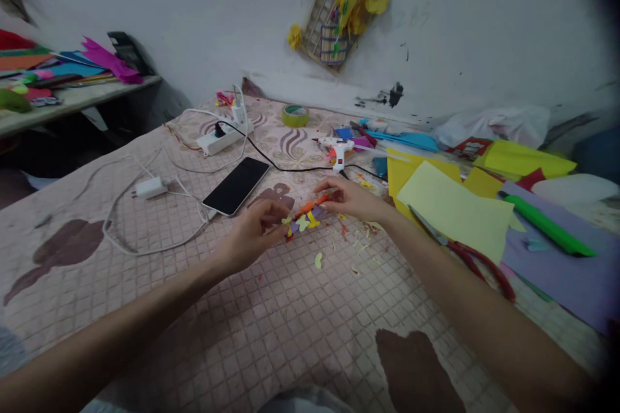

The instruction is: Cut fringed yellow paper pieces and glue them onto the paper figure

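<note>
My left hand (254, 232) and my right hand (351, 199) meet over a quilted pink bedspread (290, 322). Between them lies a small paper craft piece (305, 218), purple with yellow petals and an orange strip. My right hand pinches the orange strip's far end. The left hand's fingers are curled and pinch the piece's near side. Paper scraps (361, 242) lie scattered around it.
A black phone (236, 186) lies left of my hands, with a white charger (150, 188), cables and a power strip (220, 139) beyond. A glue gun (336, 148), tape roll (295, 115), red-handled scissors (467, 251) and coloured paper sheets (455, 210) lie to the right.
</note>
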Demonstrator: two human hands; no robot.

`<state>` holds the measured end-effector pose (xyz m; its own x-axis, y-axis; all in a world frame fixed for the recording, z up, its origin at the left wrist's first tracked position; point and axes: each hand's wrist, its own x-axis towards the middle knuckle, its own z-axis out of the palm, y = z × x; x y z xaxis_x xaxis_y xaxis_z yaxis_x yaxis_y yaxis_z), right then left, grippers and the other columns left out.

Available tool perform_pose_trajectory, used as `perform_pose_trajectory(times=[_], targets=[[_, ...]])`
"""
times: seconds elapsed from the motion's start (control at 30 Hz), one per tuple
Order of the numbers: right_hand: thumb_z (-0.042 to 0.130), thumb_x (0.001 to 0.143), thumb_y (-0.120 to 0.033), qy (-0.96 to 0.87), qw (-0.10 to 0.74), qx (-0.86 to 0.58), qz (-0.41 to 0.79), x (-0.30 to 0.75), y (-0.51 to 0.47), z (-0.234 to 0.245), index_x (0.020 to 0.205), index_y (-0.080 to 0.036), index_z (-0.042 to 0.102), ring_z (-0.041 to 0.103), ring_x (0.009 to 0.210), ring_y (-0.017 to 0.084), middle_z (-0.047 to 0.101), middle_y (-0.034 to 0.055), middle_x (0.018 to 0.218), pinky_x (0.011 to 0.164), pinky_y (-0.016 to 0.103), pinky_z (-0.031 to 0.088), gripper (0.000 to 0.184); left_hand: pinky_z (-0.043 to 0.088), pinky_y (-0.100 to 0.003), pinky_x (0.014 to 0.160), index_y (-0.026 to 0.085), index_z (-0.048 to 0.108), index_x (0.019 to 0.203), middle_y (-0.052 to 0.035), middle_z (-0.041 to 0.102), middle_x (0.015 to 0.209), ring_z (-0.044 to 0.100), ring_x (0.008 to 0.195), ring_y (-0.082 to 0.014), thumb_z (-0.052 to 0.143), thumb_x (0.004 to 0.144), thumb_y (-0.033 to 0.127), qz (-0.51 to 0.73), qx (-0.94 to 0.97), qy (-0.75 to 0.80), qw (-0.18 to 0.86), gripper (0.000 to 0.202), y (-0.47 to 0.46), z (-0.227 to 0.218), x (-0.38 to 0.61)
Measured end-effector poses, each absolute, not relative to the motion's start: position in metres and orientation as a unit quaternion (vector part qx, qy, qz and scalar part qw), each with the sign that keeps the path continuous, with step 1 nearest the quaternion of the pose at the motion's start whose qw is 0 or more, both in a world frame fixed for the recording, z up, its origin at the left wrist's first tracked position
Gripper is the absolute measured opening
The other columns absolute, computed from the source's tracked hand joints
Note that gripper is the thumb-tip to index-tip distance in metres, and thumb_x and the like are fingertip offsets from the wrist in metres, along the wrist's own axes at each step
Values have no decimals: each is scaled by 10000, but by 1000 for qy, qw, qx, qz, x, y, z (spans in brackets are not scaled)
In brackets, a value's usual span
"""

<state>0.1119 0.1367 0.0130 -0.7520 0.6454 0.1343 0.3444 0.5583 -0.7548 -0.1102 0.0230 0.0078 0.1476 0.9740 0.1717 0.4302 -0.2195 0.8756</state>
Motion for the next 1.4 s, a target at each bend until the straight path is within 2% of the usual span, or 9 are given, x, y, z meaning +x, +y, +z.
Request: perform_pose_trajectory(times=[0.13, 0.23, 0.5, 0.73, 0.93, 1.03, 1.1, 1.2, 1.4], targets=[[608, 791, -245, -857, 219, -298, 359, 114, 135, 14, 1008, -197, 583, 570, 934, 192, 602, 70, 1069, 761, 330, 479, 224, 480, -339, 809, 179, 579, 934, -77, 595, 1051, 556, 1012, -191, 546, 814, 137, 453, 728, 491, 155, 131, 9, 16, -102], [610, 787, -225, -859, 223, -300, 351, 113, 135, 13, 994, -194, 590, 576, 899, 183, 615, 62, 1035, 753, 325, 483, 210, 466, -340, 791, 186, 579, 917, -46, 619, 918, 571, 893, -173, 543, 824, 125, 405, 785, 463, 76, 117, -9, 19, -92], [591, 777, -172, -865, 232, -299, 328, 107, 135, 6, 924, -177, 604, 598, 820, 165, 631, 49, 940, 716, 304, 496, 148, 492, -408, 742, 143, 566, 876, -83, 608, 893, 556, 866, -251, 553, 833, 261, 153, 855, 491, 62, 126, -26, 11, -52], [593, 777, -188, -874, 236, -286, 314, 115, 129, 9, 1010, -191, 589, 593, 910, 193, 616, 68, 1049, 755, 332, 501, 233, 499, -373, 691, 132, 545, 848, -86, 596, 867, 553, 795, -224, 420, 862, 95, 109, 861, 495, 37, 130, -21, 5, -46], [567, 828, -241, -842, 344, -317, 267, 124, 106, 27, 1045, -229, 573, 549, 1028, 210, 593, 59, 1113, 846, 361, 461, 217, 482, -271, 632, 165, 524, 872, -32, 599, 819, 557, 709, -144, 451, 809, 43, 264, 819, 496, 120, 155, -21, 9, -54], [527, 867, -305, -773, 409, -371, 313, 125, 73, 39, 902, -208, 578, 591, 759, 157, 619, 36, 868, 651, 280, 478, 116, 436, -201, 539, 187, 507, 949, 16, 598, 760, 531, 594, -85, 502, 764, 37, 381, 746, 506, 205, 238, -19, 20, -55], [481, 889, -387, -726, 381, -388, 421, 124, 49, 44, 802, -201, 541, 537, 552, 114, 569, -2, 680, 492, 233, 427, 214, 422, -199, 527, 191, 505, 979, 21, 603, 750, 523, 587, -82, 523, 749, 41, 420, 721, 504, 221, 276, -18, 29, -53], [487, 873, -455, -698, 319, -382, 515, 123, 23, 45, 697, -197, 497, 498, 485, 96, 521, -21, 599, 443, 219, 398, 313, 429, -214, 548, 187, 516, 978, 20, 614, 732, 522, 594, -87, 537, 748, 51, 453, 710, 493, 217, 268, -19, 38, -47], [511, 866, -312, -698, 313, -377, 521, 123, 17, 45, 708, -192, 500, 493, 488, 83, 520, -34, 600, 452, 204, 397, 199, 445, -251, 610, 179, 552, 917, -7, 615, 801, 531, 653, -103, 578, 766, 121, 497, 658, 495, 274, 164, -20, 40, -40]])
